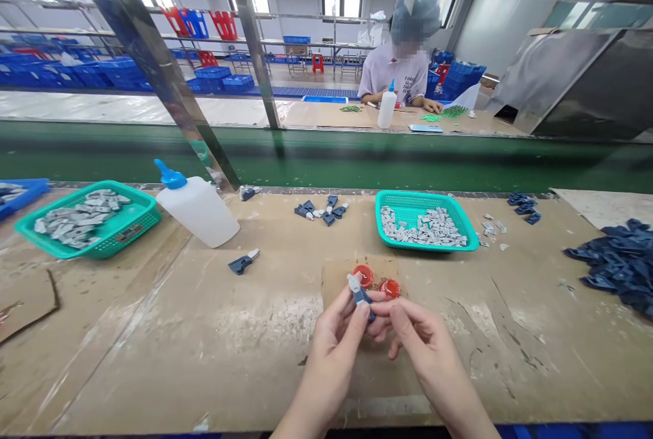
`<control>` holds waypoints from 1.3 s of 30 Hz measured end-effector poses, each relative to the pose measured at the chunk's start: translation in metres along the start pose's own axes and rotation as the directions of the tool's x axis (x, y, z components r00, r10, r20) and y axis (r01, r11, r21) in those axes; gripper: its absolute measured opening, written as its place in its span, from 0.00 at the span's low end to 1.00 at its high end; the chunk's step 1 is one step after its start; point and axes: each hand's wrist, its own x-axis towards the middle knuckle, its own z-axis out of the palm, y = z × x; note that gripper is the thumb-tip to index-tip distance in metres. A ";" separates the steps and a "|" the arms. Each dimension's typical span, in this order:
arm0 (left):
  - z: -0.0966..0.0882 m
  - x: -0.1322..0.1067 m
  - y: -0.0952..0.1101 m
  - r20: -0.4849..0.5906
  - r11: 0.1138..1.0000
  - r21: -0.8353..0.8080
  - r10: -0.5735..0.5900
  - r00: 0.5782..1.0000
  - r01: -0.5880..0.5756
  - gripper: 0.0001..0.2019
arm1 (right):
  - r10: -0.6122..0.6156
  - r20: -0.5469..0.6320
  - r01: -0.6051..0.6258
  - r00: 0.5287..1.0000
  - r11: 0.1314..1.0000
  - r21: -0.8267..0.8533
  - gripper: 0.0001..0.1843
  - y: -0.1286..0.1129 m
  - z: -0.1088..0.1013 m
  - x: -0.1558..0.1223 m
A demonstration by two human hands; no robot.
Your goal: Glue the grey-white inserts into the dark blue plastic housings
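My left hand (337, 337) and my right hand (421, 340) meet over a cardboard square (337, 282) on the worn bench (153, 357). Pinched between their fingertips is a small dark blue plastic part with a grey piece at its top end (360, 293). Just beyond my fingers, two red plastic caps (363, 275) (390, 288) rest on the cardboard. A similar blue and grey part (243, 262) lies to the left of my hands. Several more (321, 211) lie farther back on the bench.
Teal baskets of grey parts (426, 198) (109, 187) and a blue-capped glue bottle (196, 211) stand on the bench. A heap of dark blue parts (620, 265) lies right. Beyond a green conveyor belt (326, 160), a co-worker (395, 64) sits at another bench.
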 end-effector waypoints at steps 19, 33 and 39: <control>-0.187 0.029 0.030 -0.037 0.024 0.999 0.552 0.833 0.029 0.18 | -0.068 -0.218 -0.202 0.974 0.193 -0.960 0.04 -0.016 -0.152 0.205; -0.142 0.188 0.061 0.400 -0.178 0.916 0.346 0.849 -0.359 0.11 | -0.173 -0.273 -0.251 0.946 0.136 -0.958 0.09 0.001 -0.119 0.194; -0.152 0.177 0.065 0.317 0.010 0.938 0.372 0.873 -0.345 0.06 | -0.243 -0.251 -0.182 0.937 0.274 -0.944 0.09 -0.013 -0.124 0.168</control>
